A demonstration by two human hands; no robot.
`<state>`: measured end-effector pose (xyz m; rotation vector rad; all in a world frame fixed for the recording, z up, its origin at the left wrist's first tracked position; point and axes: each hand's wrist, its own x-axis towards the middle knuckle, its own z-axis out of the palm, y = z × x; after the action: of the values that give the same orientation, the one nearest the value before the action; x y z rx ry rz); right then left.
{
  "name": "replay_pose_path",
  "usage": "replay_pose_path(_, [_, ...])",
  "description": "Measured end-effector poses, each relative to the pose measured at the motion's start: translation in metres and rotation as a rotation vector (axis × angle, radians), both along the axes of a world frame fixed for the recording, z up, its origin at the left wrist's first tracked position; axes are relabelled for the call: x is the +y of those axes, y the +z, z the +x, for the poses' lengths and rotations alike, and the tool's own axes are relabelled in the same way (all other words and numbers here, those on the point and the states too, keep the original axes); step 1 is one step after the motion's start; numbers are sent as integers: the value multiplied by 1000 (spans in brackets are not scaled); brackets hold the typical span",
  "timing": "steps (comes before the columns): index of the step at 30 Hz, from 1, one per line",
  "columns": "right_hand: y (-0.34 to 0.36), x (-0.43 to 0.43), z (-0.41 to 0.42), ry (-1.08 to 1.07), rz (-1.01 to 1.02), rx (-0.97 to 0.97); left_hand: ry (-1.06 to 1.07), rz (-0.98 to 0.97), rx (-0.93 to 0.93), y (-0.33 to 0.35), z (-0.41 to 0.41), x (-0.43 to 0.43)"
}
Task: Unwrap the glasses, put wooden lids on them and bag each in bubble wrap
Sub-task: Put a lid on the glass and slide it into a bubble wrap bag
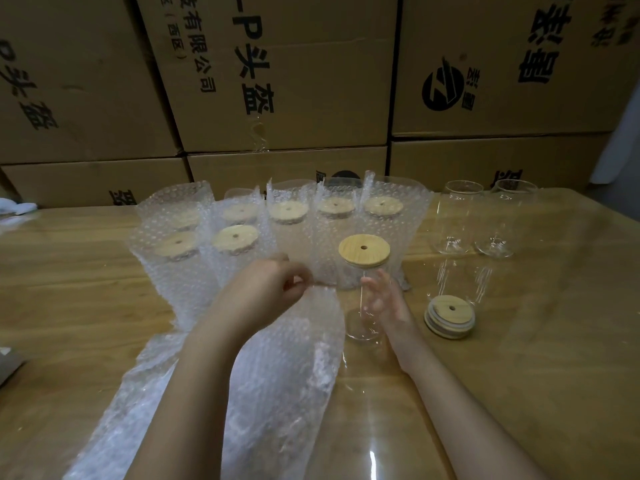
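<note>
Glass item under handling: one lidded glass point(358, 327) stands upright on the worktop point(536, 375), its wooden lid point(363, 250) seated flat on the rim. It is not yet bagged.

Right hand point(388, 303): fingers loosely spread and lying along the right wall of the glass; firm contact cannot be confirmed.

Left hand point(273, 285): thumb and fingertips pinch the upper edge of a bubble wrap bag point(287, 358) that lies flat on the worktop just left of the glass.

Handling assessment: the glass appears thin-walled, rigid, smooth and breakable, and likely slippery under a light touch. The lid probably only presses on, so lifting by the lid is inadvisable. Recommended hold: around the mid-body, fingers wrapped, base supported on entry to the bag. The bag is soft, light and limp; its mouth will need holding open at the edge, as the left hand is placed to do.

Surroundings: bagged glasses point(180, 271) in rows behind, two bare glasses point(453, 223) to the right rear, spare lids point(449, 317) stacked near the right hand.
</note>
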<state>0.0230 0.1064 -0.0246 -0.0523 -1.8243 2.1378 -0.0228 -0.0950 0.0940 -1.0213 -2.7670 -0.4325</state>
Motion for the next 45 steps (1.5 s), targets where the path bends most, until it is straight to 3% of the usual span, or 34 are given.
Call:
replay_pose_path(5, [6, -3, 5, -280, 49, 74, -28, 351, -55, 20, 9, 8])
replay_pose_path(10, [51, 7, 2, -615, 71, 287, -33, 531, 182, 32, 11, 17])
replay_pose_path(15, [108, 3, 8, -440, 192, 493, -78, 637, 202, 37, 8, 24])
replay_pose_path(20, [134, -6, 6, -166, 406, 297, -99, 749, 173, 29, 9, 39])
replay_pose_path(23, [134, -10, 4, -94, 410, 212, -122, 828, 86, 23, 9, 47])
replay_pose_path(27, [137, -6, 4, -69, 377, 91, -181, 914, -130, 24, 9, 53])
replay_pose_path(34, [141, 0, 7, -23, 387, -43, -227, 915, -259, 23, 10, 53])
replay_pose_path(40, [142, 14, 10, -55, 384, -68, -196, 904, -312, 23, 5, 49])
replay_pose_path(45, [142, 10, 10, -151, 267, 17, -160, 892, -348, 24, 3, 42])
